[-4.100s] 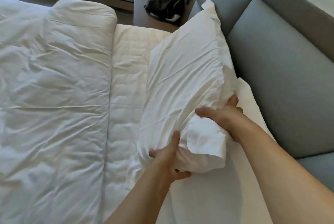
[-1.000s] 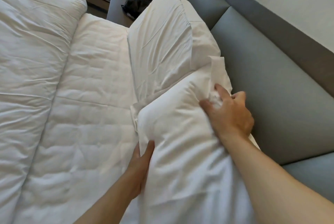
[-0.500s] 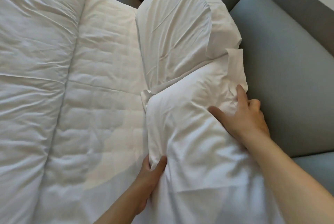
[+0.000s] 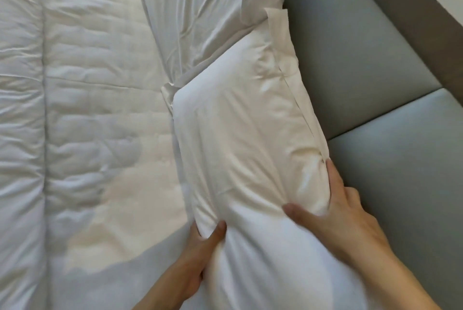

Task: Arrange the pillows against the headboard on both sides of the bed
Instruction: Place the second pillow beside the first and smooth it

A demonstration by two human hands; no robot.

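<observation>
Two white pillows, near pillow (image 4: 245,139) and far pillow (image 4: 200,14), two hands, left hand (image 4: 193,267) and right hand (image 4: 343,212), one grey headboard (image 4: 350,64), one duvet (image 4: 20,109).

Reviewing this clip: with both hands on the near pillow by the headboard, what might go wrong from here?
1. The near pillow overlaps the far pillow; pushing it further may shove that one askew.
2. The right hand bunches the case next to the headboard, so creases may stay.
3. The left hand grips only the edge and may tug the case loose.
</observation>
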